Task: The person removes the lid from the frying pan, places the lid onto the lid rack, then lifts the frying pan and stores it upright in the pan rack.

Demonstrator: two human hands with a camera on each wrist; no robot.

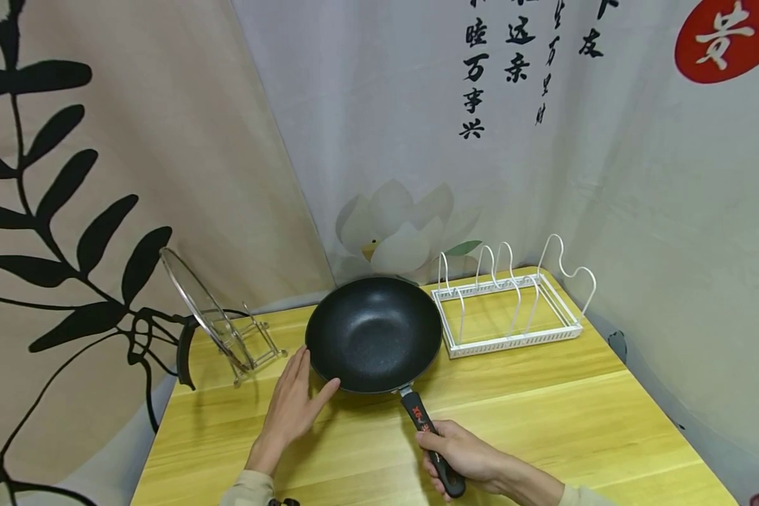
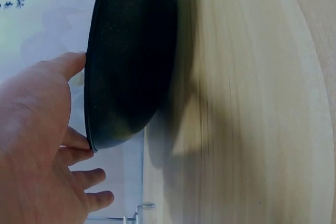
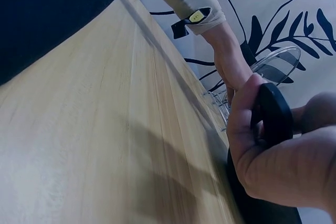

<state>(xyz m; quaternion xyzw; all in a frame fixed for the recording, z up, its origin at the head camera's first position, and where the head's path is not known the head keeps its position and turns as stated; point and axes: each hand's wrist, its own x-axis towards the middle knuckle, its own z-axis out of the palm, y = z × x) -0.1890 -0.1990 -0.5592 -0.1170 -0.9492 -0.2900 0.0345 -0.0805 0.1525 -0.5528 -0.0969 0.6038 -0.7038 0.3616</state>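
A black wok (image 1: 374, 334) faces up near the middle of the wooden table, close over its surface. My right hand (image 1: 458, 457) grips its black handle (image 1: 435, 443), fingers wrapped around the lower half. At the wok's left rim is my left hand (image 1: 294, 407), with the thumb and fingers spread apart. In the left wrist view, that hand (image 2: 39, 140) touches the rim with thumb and fingertips, and the wok's dark outer side (image 2: 131, 51) casts a shadow on the wood. The right wrist view shows the right hand (image 3: 283, 166) curled around the handle end (image 3: 274, 114).
To the right behind the wok stands a white wire rack (image 1: 512, 344) with upright loops. A glass lid (image 1: 196, 302) leans in a metal stand (image 1: 259, 344) at the table's left edge. Printed curtains (image 1: 392, 140) hang right behind the table (image 1: 582, 407).
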